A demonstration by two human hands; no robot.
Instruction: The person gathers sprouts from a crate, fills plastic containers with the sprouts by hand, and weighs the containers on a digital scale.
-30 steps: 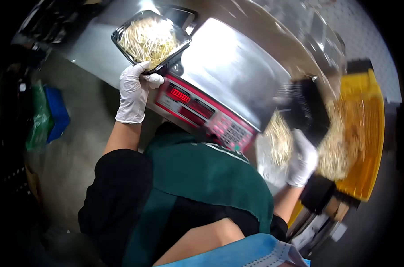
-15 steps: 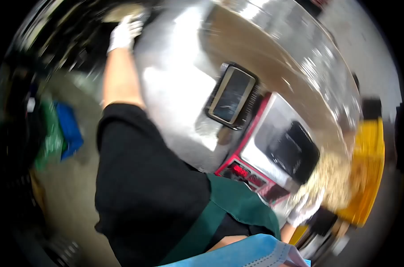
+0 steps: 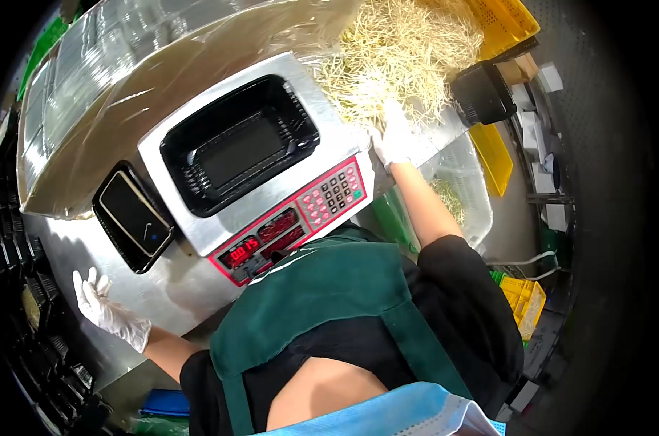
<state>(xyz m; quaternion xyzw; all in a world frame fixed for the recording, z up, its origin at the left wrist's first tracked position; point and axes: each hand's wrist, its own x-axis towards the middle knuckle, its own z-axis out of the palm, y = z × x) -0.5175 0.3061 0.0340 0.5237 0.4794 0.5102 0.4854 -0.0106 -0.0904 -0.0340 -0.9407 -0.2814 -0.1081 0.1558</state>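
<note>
My left hand [image 3: 106, 309], in a white glove, is open with nothing in it over the steel table's left part. Closest to it lies a phone [image 3: 131, 212] in a black tray [image 3: 153, 260]. My right hand [image 3: 393, 136], also gloved, reaches to the near edge of a heap of bean sprouts [image 3: 395, 54]. Its thumb stands apart from the fingers, whose tips are partly lost in glare and sprouts. An empty black plastic tray [image 3: 239, 145] rests on a red and white digital scale [image 3: 304, 225] with lit red digits.
Stacks of black trays [image 3: 35, 298] line the left side. Behind the scale stands a large plastic-wrapped stack [image 3: 111, 94]. A yellow crate [image 3: 505, 25] is beyond the sprouts, with a black container [image 3: 482, 93] at the table's right edge. Below that edge sits a clear bin [image 3: 471, 185].
The head view has swung round. My left hand has come back from the black trays at the side, empty. My right hand has moved up to the sprouts.
</note>
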